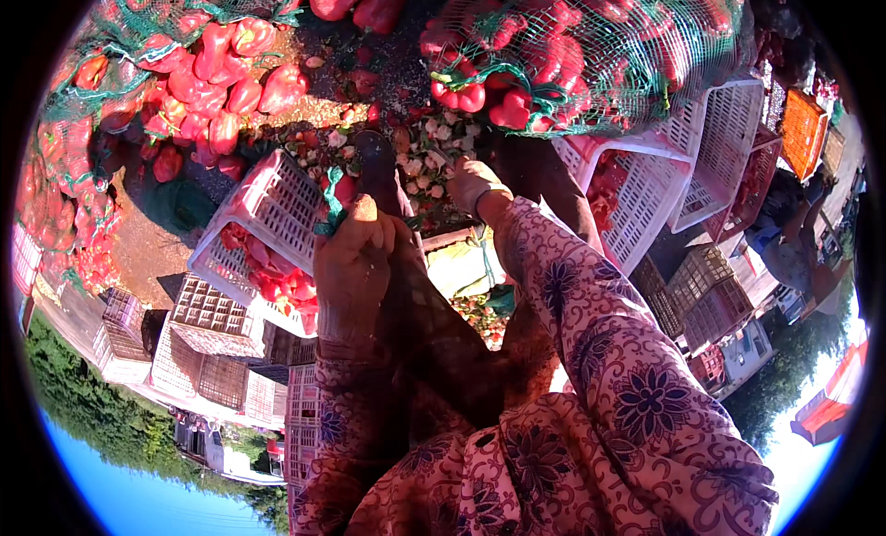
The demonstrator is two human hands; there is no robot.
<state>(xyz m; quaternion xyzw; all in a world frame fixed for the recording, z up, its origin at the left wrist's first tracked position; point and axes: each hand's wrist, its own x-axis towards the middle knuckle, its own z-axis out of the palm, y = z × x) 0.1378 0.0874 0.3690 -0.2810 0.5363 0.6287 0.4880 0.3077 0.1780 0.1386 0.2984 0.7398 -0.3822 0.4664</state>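
Note:
My left hand (pixel 355 254), gloved and in shadow, is closed beside a white crate (pixel 291 204). A twist of green netting (pixel 330 204) and a red pepper (pixel 346 189) show just beyond its fingers; what it grips is hidden. Further right, my right hand (pixel 474 182), in a pale glove, has its fingers curled over a heap of cut-off pepper cores (pixel 426 157). Whatever lies in those fingers is too small to make out. Red pepper pieces (pixel 281 276) fill part of the left crate. A pale yellow piece of material (pixel 461 264) lies between my legs.
A large green net sack (pixel 591 56) bulges with red peppers at the far right. Loose red peppers (pixel 217 84) spill from more netting at the far left. Another white crate (pixel 632 204) with pepper pieces stands at my right; stacked crates (pixel 217 314) are at left, an orange crate (pixel 803 134) at right.

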